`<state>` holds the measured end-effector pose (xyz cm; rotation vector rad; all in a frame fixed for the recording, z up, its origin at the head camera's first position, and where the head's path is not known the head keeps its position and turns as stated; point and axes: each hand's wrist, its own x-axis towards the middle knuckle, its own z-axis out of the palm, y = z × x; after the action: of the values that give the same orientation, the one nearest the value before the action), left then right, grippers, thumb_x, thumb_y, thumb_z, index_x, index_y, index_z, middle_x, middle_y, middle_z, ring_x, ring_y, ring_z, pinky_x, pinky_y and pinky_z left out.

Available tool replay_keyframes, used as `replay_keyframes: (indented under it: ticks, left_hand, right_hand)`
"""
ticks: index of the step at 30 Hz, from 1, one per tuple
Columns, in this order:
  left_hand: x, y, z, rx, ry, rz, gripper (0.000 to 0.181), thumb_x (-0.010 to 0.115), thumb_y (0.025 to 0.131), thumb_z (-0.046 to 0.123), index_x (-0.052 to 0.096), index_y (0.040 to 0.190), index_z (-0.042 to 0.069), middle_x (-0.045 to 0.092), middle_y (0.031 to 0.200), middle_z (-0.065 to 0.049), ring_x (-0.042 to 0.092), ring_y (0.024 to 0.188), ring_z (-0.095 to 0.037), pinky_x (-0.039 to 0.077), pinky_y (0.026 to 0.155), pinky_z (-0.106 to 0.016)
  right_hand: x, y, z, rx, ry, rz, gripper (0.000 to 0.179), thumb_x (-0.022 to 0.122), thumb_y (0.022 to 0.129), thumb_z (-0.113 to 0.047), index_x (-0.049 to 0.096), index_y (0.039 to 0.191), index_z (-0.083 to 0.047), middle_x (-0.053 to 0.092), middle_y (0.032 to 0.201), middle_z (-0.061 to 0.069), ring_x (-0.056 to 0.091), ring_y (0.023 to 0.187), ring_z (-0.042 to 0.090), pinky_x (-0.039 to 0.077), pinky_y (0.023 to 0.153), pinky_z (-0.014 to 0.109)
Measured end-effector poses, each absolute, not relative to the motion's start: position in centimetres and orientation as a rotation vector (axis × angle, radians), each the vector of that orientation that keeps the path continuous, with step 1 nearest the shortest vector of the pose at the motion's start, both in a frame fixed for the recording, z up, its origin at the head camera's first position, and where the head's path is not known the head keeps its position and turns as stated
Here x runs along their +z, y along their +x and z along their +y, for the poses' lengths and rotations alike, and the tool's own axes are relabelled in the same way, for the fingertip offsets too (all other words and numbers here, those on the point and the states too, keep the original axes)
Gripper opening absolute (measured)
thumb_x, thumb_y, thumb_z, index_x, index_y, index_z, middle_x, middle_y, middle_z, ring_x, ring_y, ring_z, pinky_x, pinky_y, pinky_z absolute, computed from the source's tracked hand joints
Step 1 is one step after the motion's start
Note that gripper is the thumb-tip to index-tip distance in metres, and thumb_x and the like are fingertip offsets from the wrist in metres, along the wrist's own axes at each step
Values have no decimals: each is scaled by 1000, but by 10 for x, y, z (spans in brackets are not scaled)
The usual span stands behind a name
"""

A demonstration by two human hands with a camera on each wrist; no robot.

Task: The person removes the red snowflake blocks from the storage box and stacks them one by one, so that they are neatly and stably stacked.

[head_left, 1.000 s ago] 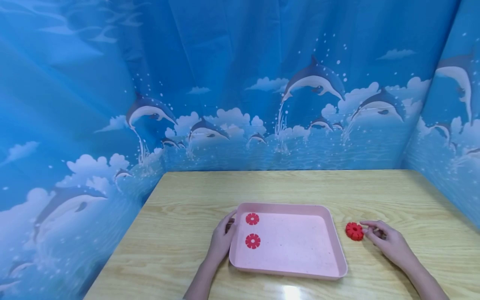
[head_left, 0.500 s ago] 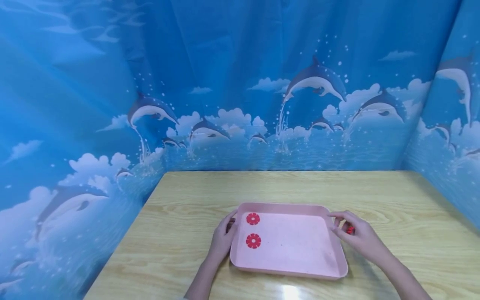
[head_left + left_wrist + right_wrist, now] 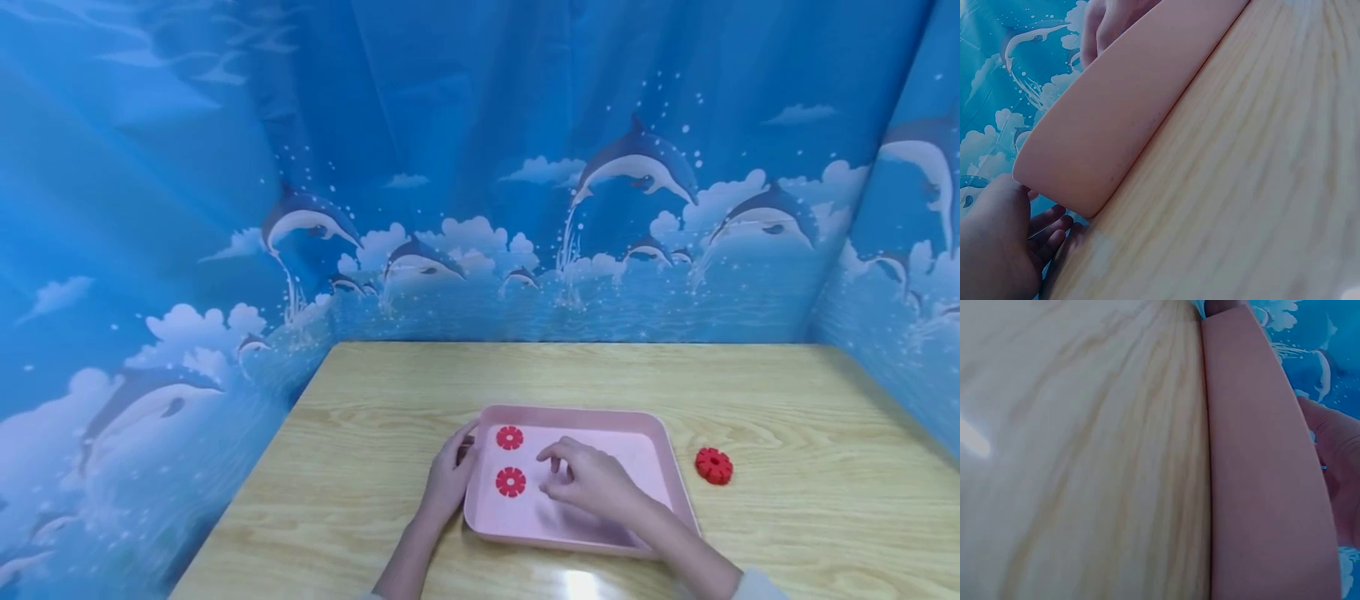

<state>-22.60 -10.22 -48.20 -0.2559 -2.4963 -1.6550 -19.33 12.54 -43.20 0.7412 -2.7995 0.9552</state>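
Observation:
A shallow pink tray (image 3: 577, 546) lies on the table, with two red notched discs (image 3: 511, 482), like snowflake building pieces, flat along its left side. My left hand (image 3: 447, 479) holds the tray's left edge, fingers and thumb against the rim; in the left wrist view it shows at the tray's corner. Over the middle of the tray is my right hand (image 3: 596, 482), its thumb and index finger apart and pointing left toward the discs. Nothing is visible between these fingers. Right of the tray sits a small stack of red notched discs (image 3: 714, 466).
The wooden table (image 3: 585, 375) carries the tray and the stack. A blue dolphin-print curtain (image 3: 465, 150) hangs behind the table and at both sides. Light reflects off the table near its front.
My right hand has moved left from the red stack, past the tray's right wall, to above its middle. My left hand and the two discs in the tray stay where they were.

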Motion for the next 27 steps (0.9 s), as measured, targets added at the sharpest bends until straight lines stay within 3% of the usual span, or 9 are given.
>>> replay_keyframes:
  ticks: [11,27]
  left_hand:
    - [-484,-227,-102,-1654,-258,-2495,38,52,94,14,50,131,12,57,108,-9,55,97,-23,47,85,-37]
    - [-485,-229,-103,-1662,-300,-2468,37,52,94,13,51,130,12,57,107,-9,55,97,-23,47,86,-38]
  right_hand:
    - [-454,-209,99,906,749,-2889,40,74,66,-21,64,103,-9,49,79,-10,46,66,4,43,57,22]
    - [-463,-211,94,753,770,-2815,29,73,68,-24,65,93,-13,47,77,-10,45,65,3,43,56,21]
